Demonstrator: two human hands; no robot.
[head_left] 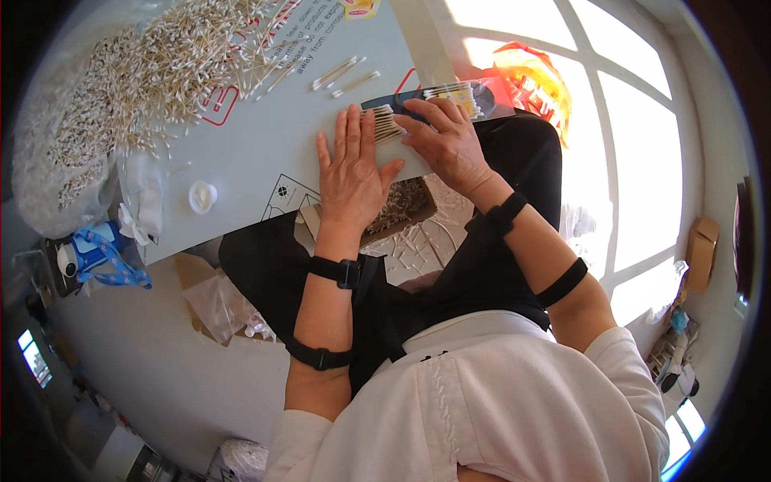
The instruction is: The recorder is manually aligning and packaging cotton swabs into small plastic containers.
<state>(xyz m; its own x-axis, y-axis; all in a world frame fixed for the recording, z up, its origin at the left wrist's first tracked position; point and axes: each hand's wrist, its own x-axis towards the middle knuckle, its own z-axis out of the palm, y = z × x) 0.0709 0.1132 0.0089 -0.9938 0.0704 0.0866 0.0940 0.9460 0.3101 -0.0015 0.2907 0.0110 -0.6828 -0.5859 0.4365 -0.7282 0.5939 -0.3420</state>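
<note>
My left hand (pixel 352 169) lies flat on the table, fingers stretched out, its index finger beside a row of cotton swabs (pixel 384 124). At the right end of that row, the bent fingers and thumb of my right hand (pixel 450 146) close on the swab ends. Part of the row is hidden by both hands. A dark blue flat piece (pixel 377 103) lies behind the row, partly under my right fingers. Just beyond my right hand rests a filled pack of cotton swabs (pixel 456 98) with a yellow label.
A large heap of loose cotton swabs (pixel 152 68) covers the table's far left. Several stray swabs (pixel 341 74) lie farther back. A small round white tub (pixel 202 197) stands near the front edge. Below the table sits an open cardboard box (pixel 414 205); an orange bag (pixel 530 84) is at right.
</note>
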